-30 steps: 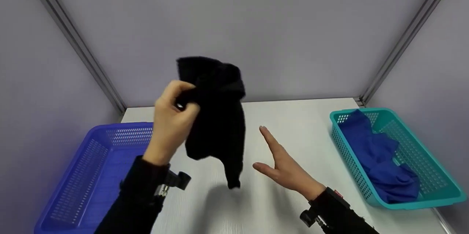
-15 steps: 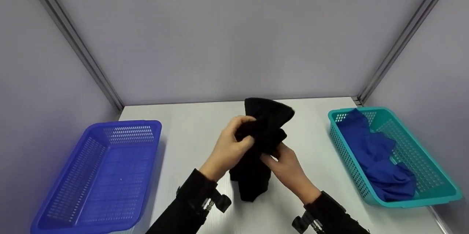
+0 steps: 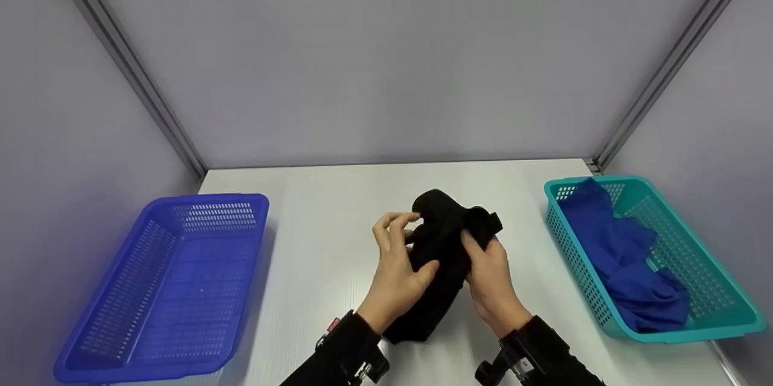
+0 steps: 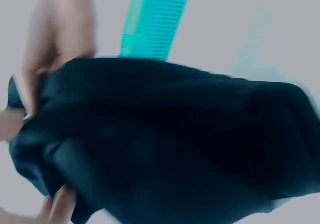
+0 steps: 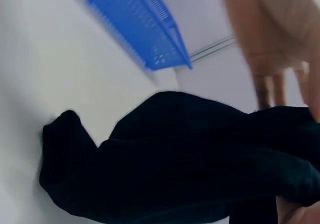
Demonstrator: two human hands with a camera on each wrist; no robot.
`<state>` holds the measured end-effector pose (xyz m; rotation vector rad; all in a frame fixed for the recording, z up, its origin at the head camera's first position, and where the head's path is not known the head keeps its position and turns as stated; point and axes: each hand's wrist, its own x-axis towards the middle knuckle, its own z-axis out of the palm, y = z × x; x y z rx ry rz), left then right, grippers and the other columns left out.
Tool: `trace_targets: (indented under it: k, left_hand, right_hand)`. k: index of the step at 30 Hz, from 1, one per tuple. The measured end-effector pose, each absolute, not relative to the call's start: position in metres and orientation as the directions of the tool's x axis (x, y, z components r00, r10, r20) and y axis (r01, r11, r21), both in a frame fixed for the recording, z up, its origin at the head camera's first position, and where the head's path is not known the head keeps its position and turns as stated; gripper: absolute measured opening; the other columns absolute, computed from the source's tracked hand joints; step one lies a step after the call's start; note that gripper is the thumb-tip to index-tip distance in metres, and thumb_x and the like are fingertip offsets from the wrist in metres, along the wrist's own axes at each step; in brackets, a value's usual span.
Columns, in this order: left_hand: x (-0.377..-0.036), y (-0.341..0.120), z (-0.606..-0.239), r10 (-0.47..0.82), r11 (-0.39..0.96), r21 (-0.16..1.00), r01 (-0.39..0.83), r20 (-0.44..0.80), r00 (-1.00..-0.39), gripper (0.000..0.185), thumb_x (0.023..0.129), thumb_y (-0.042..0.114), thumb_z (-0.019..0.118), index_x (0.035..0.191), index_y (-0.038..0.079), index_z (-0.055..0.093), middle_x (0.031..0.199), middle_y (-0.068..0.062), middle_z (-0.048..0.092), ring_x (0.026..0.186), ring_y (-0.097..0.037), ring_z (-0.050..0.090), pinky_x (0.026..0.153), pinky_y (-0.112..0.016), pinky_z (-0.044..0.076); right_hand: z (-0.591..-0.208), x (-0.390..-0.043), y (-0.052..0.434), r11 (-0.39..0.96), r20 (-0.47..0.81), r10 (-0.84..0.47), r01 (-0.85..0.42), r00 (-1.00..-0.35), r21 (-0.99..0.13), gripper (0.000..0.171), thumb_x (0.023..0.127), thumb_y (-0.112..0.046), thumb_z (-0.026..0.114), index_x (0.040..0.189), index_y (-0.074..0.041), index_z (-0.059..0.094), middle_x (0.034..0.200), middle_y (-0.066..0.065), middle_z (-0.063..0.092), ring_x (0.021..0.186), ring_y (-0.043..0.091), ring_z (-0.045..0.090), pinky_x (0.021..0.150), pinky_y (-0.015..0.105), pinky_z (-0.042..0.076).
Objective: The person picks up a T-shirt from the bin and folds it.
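Observation:
A black cloth (image 3: 444,247) is bunched between both hands low over the white table (image 3: 314,211). My left hand (image 3: 406,248) holds its left side, thumb pressed on the fabric and fingers curled above it. My right hand (image 3: 478,248) grips the right side, fingers wrapped over the top fold. The cloth's lower end touches the table near my wrists. The left wrist view is filled by the black cloth (image 4: 170,139), with the right hand (image 4: 57,33) gripping it at the upper left. The black cloth (image 5: 185,159) also dominates the right wrist view, with the left hand (image 5: 275,38) above it.
An empty blue basket (image 3: 163,289) stands at the table's left. A teal basket (image 3: 706,319) at the right holds a crumpled blue cloth (image 3: 622,259). Grey walls with metal corner rails enclose the table on three sides.
The left hand brought the black cloth down from high on the left to the middle. The right hand, open before, has closed on it. Both hands have lowered it toward the table.

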<state>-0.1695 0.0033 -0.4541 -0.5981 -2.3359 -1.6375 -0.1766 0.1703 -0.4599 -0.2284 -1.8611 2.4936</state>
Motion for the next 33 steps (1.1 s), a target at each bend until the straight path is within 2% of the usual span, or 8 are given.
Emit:
trace_targets:
  k: [3, 8, 10, 15, 18, 22, 28, 33]
  left_hand:
    - [-0.161, 0.006, -0.466, 0.195, 0.463, 0.735, 0.496, 0.462, -0.865, 0.057, 0.08, 0.015, 0.085, 0.123, 0.012, 0.046, 0.125, -0.007, 0.035, 0.117, -0.023, 0.044, 0.103, -0.039, 0.044]
    - [-0.151, 0.009, -0.486, 0.362, 0.721, 0.46, 0.517, 0.386, -0.849, 0.073, 0.069, 0.045, 0.093, 0.123, 0.016, 0.052, 0.122, -0.004, 0.048, 0.107, -0.022, 0.047, 0.088, -0.038, 0.046]
    - [-0.153, 0.008, -0.493, 0.392, 0.793, 0.312, 0.523, 0.397, -0.83, 0.07, 0.071, 0.042, 0.093, 0.121, 0.016, 0.053, 0.119, -0.006, 0.052, 0.1, -0.024, 0.052, 0.079, -0.038, 0.049]
    - [-0.163, 0.004, -0.495, 0.393, 0.862, 0.083, 0.501, 0.515, -0.762, 0.027, 0.082, 0.022, 0.081, 0.092, 0.012, 0.058, 0.097, -0.005, 0.056, 0.081, -0.024, 0.055, 0.061, -0.036, 0.047]
    - [-0.164, 0.003, -0.491, 0.391, 0.858, 0.103, 0.502, 0.502, -0.772, 0.024, 0.086, 0.03, 0.076, 0.092, 0.012, 0.061, 0.096, -0.004, 0.055, 0.08, -0.023, 0.054, 0.061, -0.036, 0.048]
    - [-0.16, 0.006, -0.488, 0.397, 0.847, 0.184, 0.498, 0.405, -0.824, 0.047, 0.085, 0.05, 0.077, 0.11, 0.012, 0.064, 0.094, -0.003, 0.058, 0.079, -0.021, 0.059, 0.06, -0.036, 0.05]
    - [-0.162, 0.005, -0.486, 0.342, 0.825, 0.293, 0.484, 0.423, -0.839, 0.015, 0.088, 0.021, 0.075, 0.092, 0.012, 0.063, 0.087, -0.001, 0.057, 0.071, -0.018, 0.057, 0.058, -0.034, 0.048]
    - [-0.172, -0.008, -0.47, 0.275, 0.716, 0.483, 0.504, 0.469, -0.84, 0.01, 0.093, 0.011, 0.066, 0.097, 0.011, 0.057, 0.086, -0.001, 0.062, 0.073, -0.019, 0.059, 0.064, -0.037, 0.051]
  right_hand:
    - [-0.459, -0.176, 0.17, -0.422, -0.114, 0.077, 0.071, -0.99, -0.904, 0.043, 0.111, -0.021, 0.044, 0.15, -0.005, 0.035, 0.148, 0.015, 0.048, 0.127, 0.019, 0.059, 0.102, 0.033, 0.052]
    - [-0.459, -0.173, 0.169, -0.578, -0.13, 0.069, 0.066, -0.989, -0.813, 0.044, 0.113, -0.021, 0.034, 0.155, -0.012, 0.026, 0.156, 0.011, 0.04, 0.134, 0.018, 0.054, 0.108, 0.035, 0.047]
    - [-0.458, -0.172, 0.167, -0.62, -0.132, 0.07, 0.06, -0.989, -0.782, 0.042, 0.113, -0.02, 0.031, 0.155, -0.014, 0.026, 0.157, 0.011, 0.04, 0.136, 0.018, 0.053, 0.11, 0.037, 0.046]
    - [-0.458, -0.17, 0.168, -0.661, -0.157, 0.095, 0.055, -0.983, -0.748, 0.038, 0.112, -0.017, 0.036, 0.149, -0.015, 0.033, 0.147, 0.011, 0.05, 0.129, 0.02, 0.059, 0.106, 0.04, 0.05]
    - [-0.459, -0.17, 0.169, -0.67, -0.171, 0.106, 0.057, -0.979, -0.74, 0.037, 0.111, -0.017, 0.042, 0.147, -0.014, 0.036, 0.139, 0.009, 0.056, 0.123, 0.021, 0.063, 0.101, 0.04, 0.053]
    - [-0.462, -0.168, 0.171, -0.647, -0.181, 0.093, 0.078, -0.979, -0.758, 0.038, 0.11, -0.02, 0.045, 0.146, -0.012, 0.035, 0.135, 0.009, 0.058, 0.118, 0.025, 0.065, 0.096, 0.043, 0.056]
    - [-0.466, -0.167, 0.177, -0.619, -0.192, 0.068, 0.109, -0.979, -0.778, 0.044, 0.109, -0.021, 0.049, 0.147, -0.009, 0.031, 0.137, 0.015, 0.059, 0.115, 0.029, 0.067, 0.095, 0.047, 0.056]
    - [-0.469, -0.167, 0.191, -0.564, -0.186, 0.09, 0.104, -0.978, -0.82, 0.054, 0.11, -0.022, 0.048, 0.151, -0.003, 0.02, 0.141, 0.023, 0.058, 0.117, 0.032, 0.067, 0.1, 0.048, 0.052]
